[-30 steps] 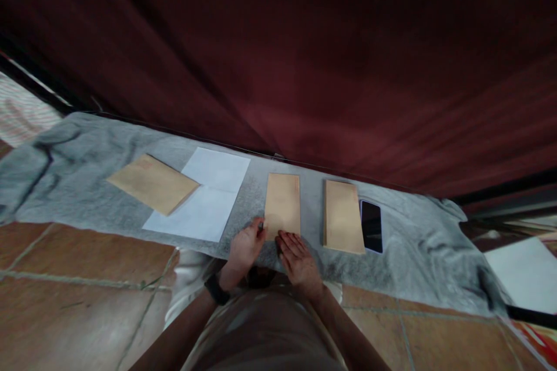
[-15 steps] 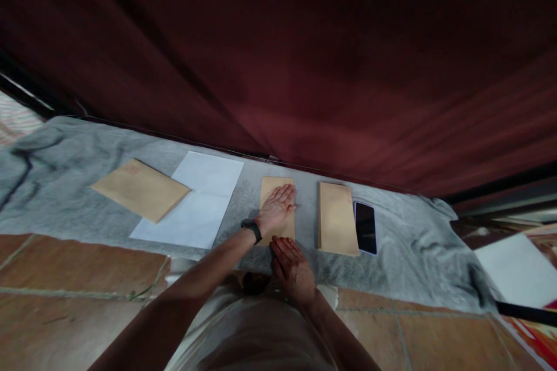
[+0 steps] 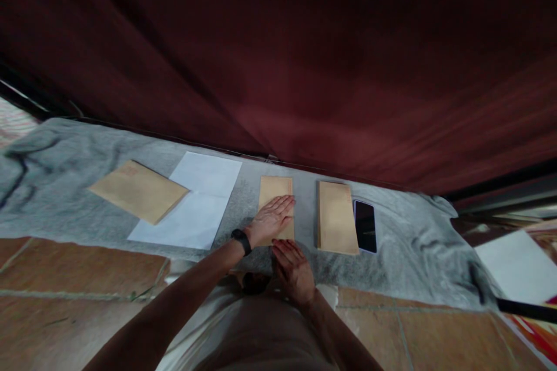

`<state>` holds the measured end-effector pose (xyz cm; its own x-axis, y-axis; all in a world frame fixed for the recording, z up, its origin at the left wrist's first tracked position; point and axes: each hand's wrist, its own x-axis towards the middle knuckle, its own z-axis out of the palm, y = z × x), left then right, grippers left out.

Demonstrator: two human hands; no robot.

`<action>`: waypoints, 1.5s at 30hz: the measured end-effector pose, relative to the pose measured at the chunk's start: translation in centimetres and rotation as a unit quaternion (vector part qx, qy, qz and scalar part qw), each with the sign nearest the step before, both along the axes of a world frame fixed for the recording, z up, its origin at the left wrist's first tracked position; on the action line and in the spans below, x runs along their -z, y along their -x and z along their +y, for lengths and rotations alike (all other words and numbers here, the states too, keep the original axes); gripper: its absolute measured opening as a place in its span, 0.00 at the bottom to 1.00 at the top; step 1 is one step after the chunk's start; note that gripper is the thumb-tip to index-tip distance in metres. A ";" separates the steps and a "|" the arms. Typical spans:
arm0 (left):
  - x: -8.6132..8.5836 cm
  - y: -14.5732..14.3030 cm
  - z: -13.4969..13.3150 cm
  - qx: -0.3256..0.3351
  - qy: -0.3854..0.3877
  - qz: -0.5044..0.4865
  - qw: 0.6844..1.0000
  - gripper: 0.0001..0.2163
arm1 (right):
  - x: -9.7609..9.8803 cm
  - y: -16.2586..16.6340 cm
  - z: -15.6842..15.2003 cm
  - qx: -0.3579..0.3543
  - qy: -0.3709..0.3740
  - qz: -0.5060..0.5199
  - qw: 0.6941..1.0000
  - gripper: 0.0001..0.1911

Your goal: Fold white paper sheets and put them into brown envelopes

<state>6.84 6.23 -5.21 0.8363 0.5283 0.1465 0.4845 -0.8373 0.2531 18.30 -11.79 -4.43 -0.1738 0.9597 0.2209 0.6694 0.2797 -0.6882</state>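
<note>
left hand (image 3: 270, 220) lies flat on one brown envelope (image 3: 275, 185), lower centre; right hand (image 3: 295, 269) flat at its bottom edge; neither grips. one loose envelope (image 3: 138, 190) lies lower left, one stack (image 3: 337, 217) and one phone (image 3: 365, 227) lower right.

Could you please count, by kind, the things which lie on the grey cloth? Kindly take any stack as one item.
Brown envelope items: 3 (left envelope, middle envelope, right envelope stack)
White paper: 1
Phone: 1
Total: 5
</note>
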 end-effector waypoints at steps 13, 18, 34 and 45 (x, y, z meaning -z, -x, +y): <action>-0.3 5.2 -8.2 -0.015 0.005 -0.006 1.000 0.25 | 1.4 -0.1 -0.7 0.083 -0.018 0.058 0.995 0.23; 1.2 6.0 -12.2 -0.036 -0.048 -0.024 0.998 0.27 | 0.1 -0.1 -0.3 0.116 0.011 0.112 0.987 0.23; 0.7 7.1 -13.7 -0.077 -0.055 -0.013 0.995 0.27 | 0.9 0.4 -1.0 0.081 0.054 0.005 0.995 0.29; 0.5 9.2 -13.8 -0.110 -0.045 0.011 0.993 0.36 | 0.6 -1.1 -1.8 0.098 0.020 -0.079 0.992 0.27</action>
